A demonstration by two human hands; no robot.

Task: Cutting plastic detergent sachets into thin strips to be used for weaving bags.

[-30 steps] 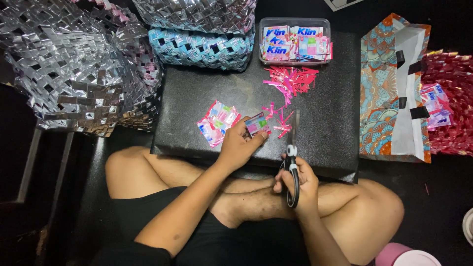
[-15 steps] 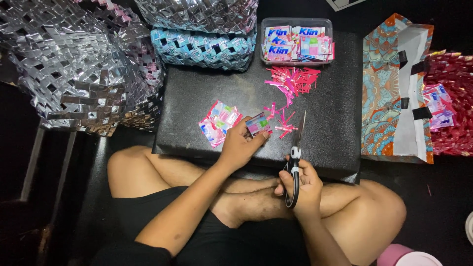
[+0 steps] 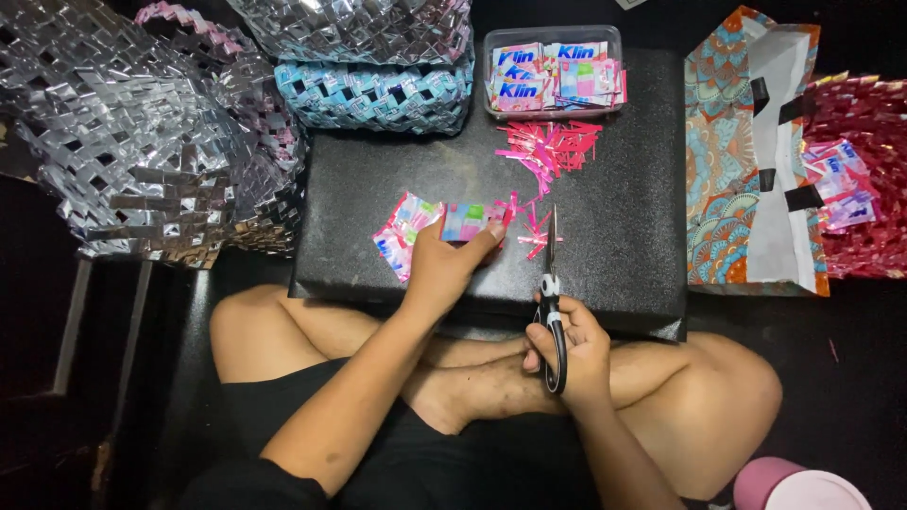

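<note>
— Scissors (image 3: 552, 283) swung upright again, left hand (image 3: 444, 264) slid its sachet (image 3: 465, 221) up the black board (image 3: 624, 227)

— Left fingers pinch it flat; right hand (image 3: 567, 349) grips the handles, blades together beside it

One pair of scissors (image 3: 551, 283), one clear tub (image 3: 553, 71) of sachets, one patterned paper bag (image 3: 727, 161), two hands.

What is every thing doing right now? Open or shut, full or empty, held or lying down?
Scissors: blades shut, held by right hand.
Sachet: flat, gripped by left hand.
Sachet pile: loose on the black board.
Clear tub: lidless, holding sachets.
Pink strips: cut, scattered.
Patterned bag: lying open.
</note>
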